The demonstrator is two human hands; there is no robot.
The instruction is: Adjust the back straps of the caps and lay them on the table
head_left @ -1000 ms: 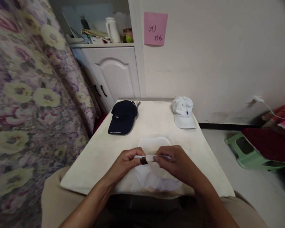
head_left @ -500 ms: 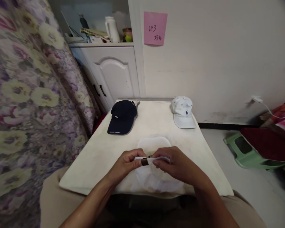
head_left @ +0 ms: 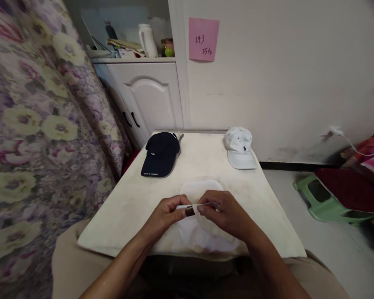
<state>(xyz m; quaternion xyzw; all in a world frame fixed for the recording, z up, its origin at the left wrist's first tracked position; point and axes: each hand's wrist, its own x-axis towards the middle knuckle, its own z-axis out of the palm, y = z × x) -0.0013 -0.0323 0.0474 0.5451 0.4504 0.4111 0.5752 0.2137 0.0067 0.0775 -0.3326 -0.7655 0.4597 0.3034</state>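
A white cap (head_left: 191,232) lies at the near side of the table, its brim pointing away from me. My left hand (head_left: 166,214) pinches the cap's back strap close to a dark metal buckle (head_left: 189,211). From the other side, my right hand (head_left: 222,211) grips the strap with thumb and finger just right of the buckle. The strap is raised above the cap's body, and my right hand hides part of the cap.
A navy cap (head_left: 162,149) lies at the table's back left, a pale blue cap (head_left: 240,148) at its back right. The cream-covered table (head_left: 202,153) meets the wall. A floral curtain (head_left: 50,124) hangs left; a green stool (head_left: 323,203) stands right.
My right hand has shifted slightly left, closer to the buckle, and the strap end has moved with it. My left hand stays almost in place.
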